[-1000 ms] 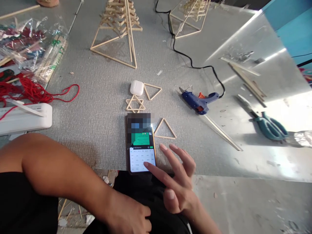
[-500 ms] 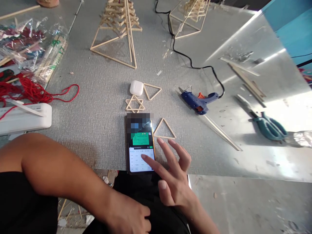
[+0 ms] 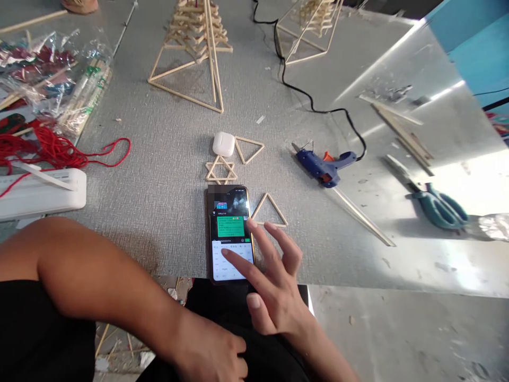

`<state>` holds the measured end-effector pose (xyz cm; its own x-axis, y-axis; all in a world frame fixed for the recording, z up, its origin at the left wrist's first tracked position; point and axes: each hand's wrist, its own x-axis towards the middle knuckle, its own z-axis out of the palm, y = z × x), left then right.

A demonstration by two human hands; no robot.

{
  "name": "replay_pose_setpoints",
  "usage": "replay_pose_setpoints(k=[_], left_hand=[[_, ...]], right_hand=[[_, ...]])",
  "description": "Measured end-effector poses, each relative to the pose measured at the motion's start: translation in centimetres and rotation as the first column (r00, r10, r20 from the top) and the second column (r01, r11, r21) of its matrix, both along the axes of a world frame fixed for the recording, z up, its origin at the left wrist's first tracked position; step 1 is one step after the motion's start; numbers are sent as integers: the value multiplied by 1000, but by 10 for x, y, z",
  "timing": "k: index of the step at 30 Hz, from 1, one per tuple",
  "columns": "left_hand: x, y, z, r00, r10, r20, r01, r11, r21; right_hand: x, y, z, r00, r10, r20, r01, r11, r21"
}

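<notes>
A smartphone point(image 3: 233, 228) lies face up at the table's front edge, its screen lit with a green message box and a white keyboard. The index finger of my right hand point(image 3: 278, 297) points onto that keyboard, the other fingers spread apart. In my lap rests my left hand point(image 3: 214, 345), its fingers curled in with nothing seen in them. Just beyond the phone is a six-pointed star of small sticks point(image 3: 221, 171). A white earbud case point(image 3: 224, 144) touches or nearly touches a stick triangle point(image 3: 250, 160). Another stick triangle point(image 3: 277, 208) lies right of the phone, near my right fingertips.
A blue glue gun point(image 3: 324, 167) with a black cord lies right, near teal-handled scissors point(image 3: 441, 208) and loose wood strips point(image 3: 403, 135). Two stick frame towers point(image 3: 199, 53) stand at the back. Red cord point(image 3: 51, 143), a white power strip point(image 3: 47, 191) and plastic-wrapped sticks point(image 3: 85, 95) are left.
My right hand has shifted slightly left, its index finger now farther left on the keyboard. The left hand stays nearly still.
</notes>
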<state>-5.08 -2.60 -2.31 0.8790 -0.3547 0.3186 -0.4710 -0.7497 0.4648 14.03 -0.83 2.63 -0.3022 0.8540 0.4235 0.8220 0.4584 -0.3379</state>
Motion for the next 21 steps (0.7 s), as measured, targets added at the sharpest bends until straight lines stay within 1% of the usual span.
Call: replay_pose_setpoints(k=[3, 5, 9, 10, 12, 17, 19, 21], left_hand=[[1, 1, 1, 999, -16, -30, 17, 999, 33], [1, 2, 2, 999, -19, -38, 21, 999, 42], [2, 4, 6, 1000, -17, -24, 18, 999, 31], [2, 5, 6, 1000, -22, -20, 22, 999, 33], [2, 5, 7, 1000, -20, -17, 20, 999, 33], [1, 4, 6, 1000, -12, -22, 13, 1000, 16], [1, 4, 5, 1000, -17, -26, 17, 1000, 22], [1, 4, 6, 999, -18, -33, 19, 999, 34]], right_hand=[[-3, 4, 1, 998, 15, 69, -12, 999, -39], [0, 2, 0, 997, 18, 81, -15, 999, -39], [15, -9, -3, 998, -23, -59, 27, 997, 67], [19, -11, -4, 996, -37, -80, 43, 996, 78], [24, -14, -7, 996, -44, -71, 48, 997, 57], [19, -12, -8, 1000, 0, -12, 0, 999, 40], [16, -10, -6, 999, 34, 30, -34, 999, 21], [16, -9, -5, 998, 55, 31, -55, 998, 14]])
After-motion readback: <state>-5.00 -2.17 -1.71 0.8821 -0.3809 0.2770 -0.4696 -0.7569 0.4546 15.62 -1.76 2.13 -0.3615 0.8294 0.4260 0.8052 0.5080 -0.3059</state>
